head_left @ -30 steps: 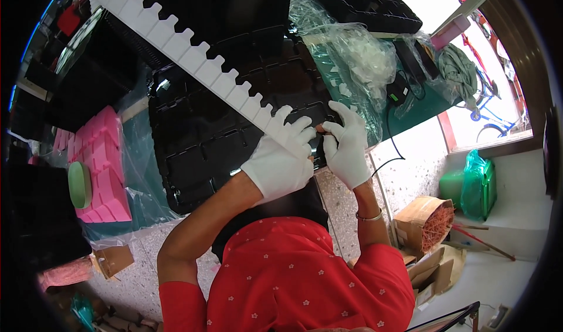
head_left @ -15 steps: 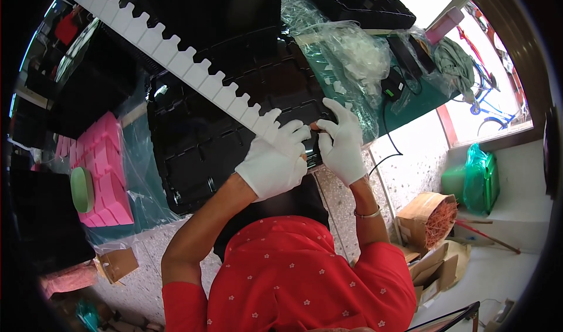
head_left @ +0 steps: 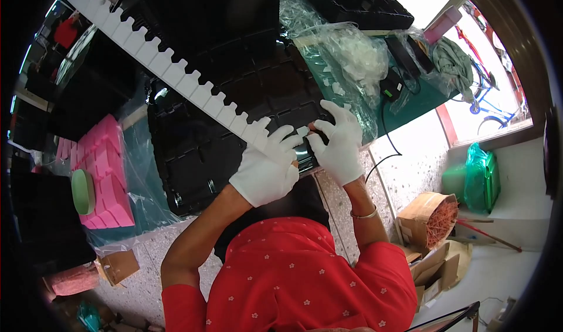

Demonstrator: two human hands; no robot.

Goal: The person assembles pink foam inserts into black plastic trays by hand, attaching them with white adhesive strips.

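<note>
My left hand [head_left: 267,171], in a white glove with bare fingertips, is closed round the near end of a long white strip [head_left: 170,71]. One edge of this strip is cut into notches and tabs. It slants away to the far left above shiny black moulded trays [head_left: 205,150]. To the right, my gloved right hand [head_left: 339,141] has thumb and forefinger close together at a small white piece [head_left: 302,131]. That piece shows apart from the strip's end, between my two hands. Whether the left fingers also touch it is hard to see.
Pink moulded blocks [head_left: 108,174] with a green oval dish [head_left: 82,191] sit at the left. Clear plastic wrap [head_left: 358,53], a black device with a cable [head_left: 392,86] and a black tray stack [head_left: 355,4] lie at the far right. A carton [head_left: 425,215] stands on the floor.
The strip and my left hand have shifted slightly left and nearer. A small white piece now shows between my hands, with a gap from the strip.
</note>
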